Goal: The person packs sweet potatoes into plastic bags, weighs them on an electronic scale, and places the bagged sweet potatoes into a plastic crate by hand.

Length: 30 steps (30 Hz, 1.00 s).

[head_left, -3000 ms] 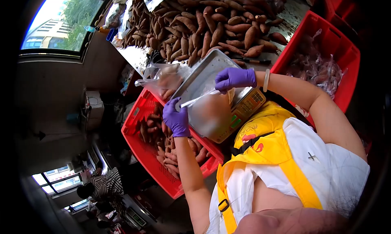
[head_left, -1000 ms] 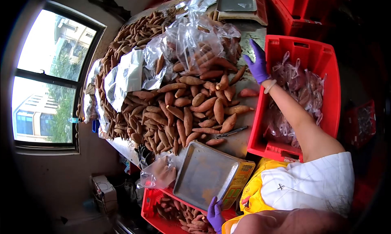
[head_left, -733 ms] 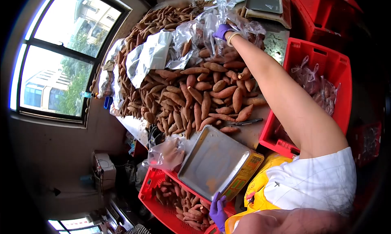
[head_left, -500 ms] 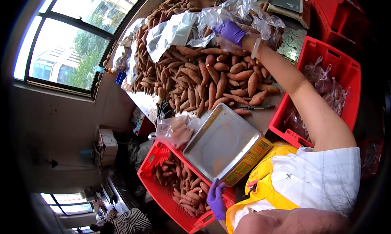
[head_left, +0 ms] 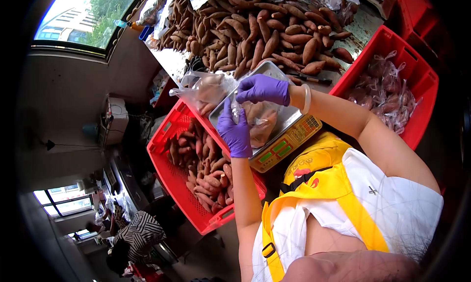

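Observation:
On the metal pan of a yellow-fronted digital scale [head_left: 289,147] rests a clear plastic bag [head_left: 262,124] with sweet potatoes inside. My right hand [head_left: 265,89], in a purple glove, pinches the top of this bag from above. Gloved the same way, my left hand [head_left: 234,132] grips the bag's gathered edge on the near left side. The fingertips of both hands are close together, and the plastic between them is partly hidden. Just left of the scale lies another clear bag [head_left: 208,90] holding sweet potatoes.
A large heap of sweet potatoes [head_left: 260,31] covers the table behind the scale, with a black pen [head_left: 314,79] at its edge. Loose sweet potatoes fill a red crate [head_left: 206,228] at left. Bagged ones sit in a red crate [head_left: 427,95] at right. Another person [head_left: 142,233] bends in the background.
My right hand has come down from the plastic bags on the heap to the scale. My left hand has moved up to meet it. A filled bag now lies on the previously bare pan.

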### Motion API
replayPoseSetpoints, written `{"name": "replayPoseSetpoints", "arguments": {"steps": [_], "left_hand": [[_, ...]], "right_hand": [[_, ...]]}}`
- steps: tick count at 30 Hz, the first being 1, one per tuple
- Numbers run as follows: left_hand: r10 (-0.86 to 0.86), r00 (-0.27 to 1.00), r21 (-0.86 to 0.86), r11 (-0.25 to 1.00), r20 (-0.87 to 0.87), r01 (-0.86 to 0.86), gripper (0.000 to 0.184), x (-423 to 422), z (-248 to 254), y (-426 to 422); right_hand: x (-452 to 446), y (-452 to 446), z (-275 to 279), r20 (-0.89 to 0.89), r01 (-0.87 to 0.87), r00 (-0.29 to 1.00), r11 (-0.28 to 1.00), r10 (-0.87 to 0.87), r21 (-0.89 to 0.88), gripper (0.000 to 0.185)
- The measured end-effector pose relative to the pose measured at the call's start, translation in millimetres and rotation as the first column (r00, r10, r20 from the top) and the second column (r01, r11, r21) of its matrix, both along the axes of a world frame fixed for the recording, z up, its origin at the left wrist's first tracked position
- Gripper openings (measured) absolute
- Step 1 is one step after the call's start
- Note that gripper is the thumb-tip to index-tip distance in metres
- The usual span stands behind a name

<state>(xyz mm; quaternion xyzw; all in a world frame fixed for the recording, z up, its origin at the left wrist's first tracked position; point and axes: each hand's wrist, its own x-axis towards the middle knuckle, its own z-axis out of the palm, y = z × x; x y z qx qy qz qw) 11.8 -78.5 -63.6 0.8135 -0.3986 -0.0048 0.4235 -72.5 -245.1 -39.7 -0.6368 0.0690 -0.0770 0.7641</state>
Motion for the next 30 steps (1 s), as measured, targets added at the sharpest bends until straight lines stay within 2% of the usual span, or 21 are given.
{"name": "replayPoseSetpoints", "arguments": {"steps": [2, 3, 4, 6, 8, 10, 11, 12, 14, 17, 19, 20, 21, 22, 23, 24, 25, 26, 28, 29, 30], "left_hand": [[0.035, 0.999, -0.198, 0.979, -0.025, -0.039, 0.033, 1.7, -18.4, 25.1], [0.126, 0.992, -0.147, 0.981, 0.012, -0.123, 0.031, -6.0, -9.0, 37.4], [0.135, 0.986, -0.120, 0.982, -0.101, -0.147, 0.035, -8.2, -7.7, 52.1], [0.099, 0.984, -0.212, 0.969, -0.148, -0.130, 0.041, -12.2, -8.1, 73.9], [0.080, 0.982, -0.164, 0.980, -0.174, -0.109, 0.059, -15.2, -8.0, 98.2], [0.094, 0.988, -0.138, 0.984, -0.119, -0.111, 0.062, -30.0, 12.7, 110.9], [0.112, 0.951, -0.135, 0.978, -0.289, -0.156, 0.066, -40.5, 28.4, 114.7], [0.102, 0.938, -0.128, 0.980, -0.331, -0.152, 0.069, -45.7, 38.5, 119.4], [0.133, 0.944, -0.111, 0.979, -0.303, -0.174, 0.070, -52.5, 47.7, 126.7], [0.124, 0.910, -0.164, 0.965, -0.395, -0.203, 0.070, -54.6, 47.9, 131.5], [0.132, 0.910, -0.159, 0.965, -0.394, -0.209, 0.071, -56.2, 49.0, 122.2], [0.178, 0.952, -0.074, 0.977, -0.247, -0.202, 0.072, -54.4, 46.4, 114.4], [0.205, 0.974, 0.011, 0.979, -0.093, -0.205, 0.074, -50.3, 42.6, 105.2], [0.171, 0.963, -0.030, 0.985, 0.210, -0.168, 0.078, -38.4, 25.6, 95.8], [0.150, 0.988, -0.016, 0.989, 0.044, -0.149, 0.065, -27.7, 10.8, 87.3], [0.123, 0.985, -0.008, 0.992, -0.119, -0.124, 0.052, -17.7, -0.5, 80.8], [0.093, 0.913, -0.099, 0.985, -0.397, -0.143, 0.038, -2.8, -10.4, 79.0], [0.024, 0.771, -0.181, 0.967, -0.636, -0.179, 0.025, 10.3, -13.1, 77.1], [-0.085, 0.788, -0.342, 0.925, -0.610, -0.165, 0.015, -5.1, 53.3, 72.2], [-0.187, 0.728, -0.446, 0.877, -0.660, -0.179, 0.017, -2.3, 63.8, 79.5], [-0.291, 0.662, -0.538, 0.818, -0.691, -0.202, 0.018, 3.9, 70.2, 89.1]], "right_hand": [[-18.3, -1.3, 1.2, -0.042, 0.016, 0.999, 1.000, -0.015, 0.019, 0.020], [-31.5, -1.0, 3.3, -0.085, 0.046, 0.995, 0.998, -0.042, 0.047, 0.021], [-42.6, -3.5, 4.1, -0.068, 0.085, 0.994, 0.994, -0.080, 0.065, 0.020], [-57.2, -6.6, -2.7, -0.027, 0.178, 0.984, 0.983, -0.177, 0.036, 0.018], [-66.4, -10.0, -11.5, 0.010, 0.177, 0.984, 0.984, -0.176, -0.033, 0.020], [-72.6, -7.3, -13.9, -0.035, 0.185, 0.981, 0.976, -0.190, -0.111, 0.028], [-73.7, -4.9, -19.1, -0.001, 0.202, 0.979, 0.967, -0.204, -0.155, 0.030], [-74.4, -2.7, -23.6, 0.034, 0.218, 0.976, 0.956, -0.216, -0.198, 0.032], [-78.2, 0.7, -23.0, -0.021, 0.169, 0.983, 0.934, -0.185, -0.314, 0.040], [-73.4, 17.9, -16.6, -0.030, 0.148, 0.985, 0.923, -0.170, -0.355, 0.052], [-61.1, 31.6, -20.0, 0.311, 0.358, 0.931, 0.653, -0.193, -0.667, 0.064], [-51.0, 39.2, -21.4, 0.314, 0.358, 0.930, 0.654, -0.190, -0.667, 0.064], [-38.2, 48.5, -23.3, 0.428, 0.443, 0.890, 0.518, -0.156, -0.732, 0.064], [-25.7, 55.5, -30.4, 0.483, 0.486, 0.866, 0.444, -0.129, -0.753, 0.064], [-13.3, 62.5, -37.4, 0.537, 0.533, 0.838, 0.366, -0.101, -0.763, 0.063], [2.6, 62.9, -50.2, 0.330, 0.329, 0.942, 0.322, -0.054, -0.888, 0.052], [13.3, 57.5, -55.1, 0.104, 0.106, 0.994, 0.266, -0.023, -0.958, 0.041], [18.8, 48.1, -49.6, 0.120, 0.124, 0.992, 0.257, -0.029, -0.958, 0.041], [22.1, 23.6, -31.9, 0.267, 0.336, 0.928, 0.270, -0.260, -0.902, 0.020], [12.0, 10.5, -11.8, 0.482, 0.584, 0.809, 0.359, -0.337, -0.728, 0.016], [3.9, -3.9, 2.4, 0.679, 0.748, 0.662, 0.344, -0.319, -0.568, 0.018]]}}
